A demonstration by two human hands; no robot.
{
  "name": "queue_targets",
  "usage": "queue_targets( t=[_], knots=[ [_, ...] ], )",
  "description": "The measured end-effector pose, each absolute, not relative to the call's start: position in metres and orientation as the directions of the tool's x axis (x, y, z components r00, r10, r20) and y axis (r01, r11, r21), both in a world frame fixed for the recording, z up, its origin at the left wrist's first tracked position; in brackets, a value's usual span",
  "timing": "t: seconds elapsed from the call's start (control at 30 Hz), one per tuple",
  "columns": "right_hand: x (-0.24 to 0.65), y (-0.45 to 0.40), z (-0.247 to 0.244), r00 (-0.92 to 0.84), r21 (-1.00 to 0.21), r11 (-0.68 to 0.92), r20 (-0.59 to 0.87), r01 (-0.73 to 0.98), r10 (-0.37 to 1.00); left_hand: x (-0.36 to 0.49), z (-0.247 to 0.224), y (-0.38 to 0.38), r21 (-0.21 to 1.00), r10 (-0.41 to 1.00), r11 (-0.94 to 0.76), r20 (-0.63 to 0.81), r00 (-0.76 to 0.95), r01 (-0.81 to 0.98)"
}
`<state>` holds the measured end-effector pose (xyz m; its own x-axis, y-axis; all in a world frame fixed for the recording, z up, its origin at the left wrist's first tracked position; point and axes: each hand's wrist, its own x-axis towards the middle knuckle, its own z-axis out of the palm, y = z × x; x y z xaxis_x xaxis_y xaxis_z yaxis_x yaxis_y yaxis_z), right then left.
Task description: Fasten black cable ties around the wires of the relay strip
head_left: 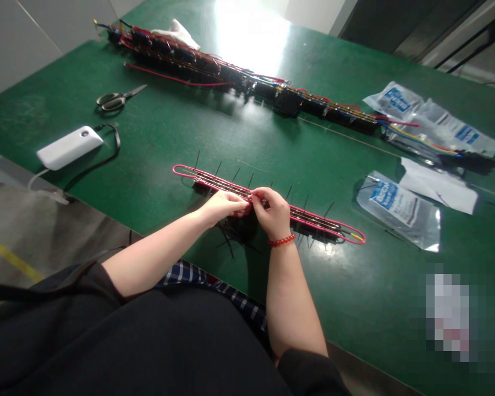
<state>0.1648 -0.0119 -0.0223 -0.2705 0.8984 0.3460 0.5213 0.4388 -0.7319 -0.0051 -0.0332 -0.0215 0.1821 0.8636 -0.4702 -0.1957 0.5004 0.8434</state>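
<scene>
A long, narrow wire assembly (317, 220) with red wires looped at both ends lies on the green table. Thin black ties stick up along its far side, and more show along its near side. At its middle, my left hand (226, 206) has its fingers pinched together at the near edge. Beside it, touching the red wires, my right hand (272, 212) is closed with thumb and forefinger together; a red bead bracelet (281, 240) is round that wrist. What lies between the fingertips of either hand is too small to make out.
Scissors (117, 101) and a white device (70, 147) with cables lie at the left. A longer wired assembly (289, 102) stretches across the back of the green table (169, 126). Clear plastic bags (400, 209) and white paper (449, 187) are at the right, near a pixelated patch.
</scene>
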Motion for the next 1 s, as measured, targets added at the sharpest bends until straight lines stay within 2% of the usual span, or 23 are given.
queue_targets(
  t=[0.63,1.0],
  knots=[
    [0.1647,-0.0125,-0.0215,-0.269,-0.729,0.435,0.343,0.529,0.9,-0.0062,-0.024,-0.033,0.857,0.869,0.485,-0.45,0.204,-0.176],
    [0.1649,-0.0126,-0.0207,-0.276,-0.73,0.443,0.348,0.521,0.896,-0.0087,-0.0286,-0.0331,0.889,0.891,0.428,-0.385,0.24,-0.164]
  ],
)
